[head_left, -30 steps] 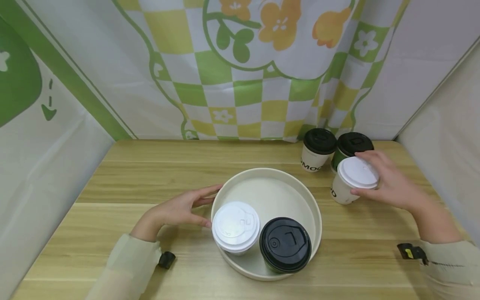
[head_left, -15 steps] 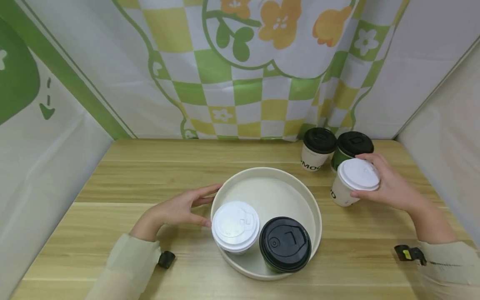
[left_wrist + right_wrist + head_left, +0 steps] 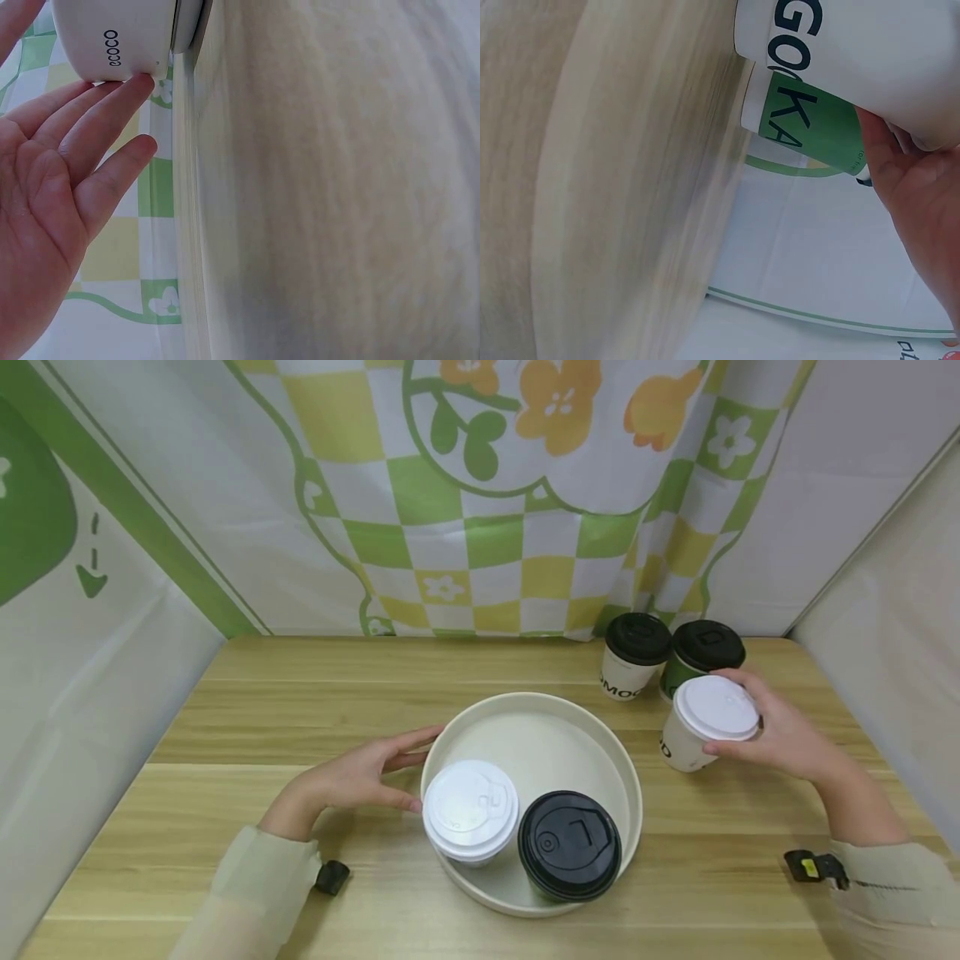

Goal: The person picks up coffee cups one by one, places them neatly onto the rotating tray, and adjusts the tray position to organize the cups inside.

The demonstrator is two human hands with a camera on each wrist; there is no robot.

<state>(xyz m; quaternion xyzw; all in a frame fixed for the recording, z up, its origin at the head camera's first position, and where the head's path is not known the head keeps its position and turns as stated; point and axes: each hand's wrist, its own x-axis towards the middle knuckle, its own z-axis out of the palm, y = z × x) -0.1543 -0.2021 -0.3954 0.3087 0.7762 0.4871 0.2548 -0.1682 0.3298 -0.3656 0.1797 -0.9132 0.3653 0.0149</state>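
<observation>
My right hand (image 3: 783, 731) grips a white paper coffee cup (image 3: 685, 745) with a white lid, thumb at the near side and fingers round the far side. In the right wrist view the held cup (image 3: 862, 52) shows dark lettering. My left hand (image 3: 360, 777) touches the left side of a round cream tray (image 3: 558, 718) with its fingers extended. The left wrist view shows those fingertips against the tray's outer wall (image 3: 112, 37). Inside the tray stand a cup with a white lid (image 3: 470, 810) and one with a black lid (image 3: 570, 846).
Behind the held cup stand a white cup with a black lid (image 3: 628, 675) and a green cup with a black lid (image 3: 707, 647). All rest on a wooden table (image 3: 300, 702). A checkered curtain (image 3: 495, 543) hangs along its back edge.
Almost nothing differs. The right hand keeps its hold on the cup, which shifts very slightly; the left hand stays at the tray.
</observation>
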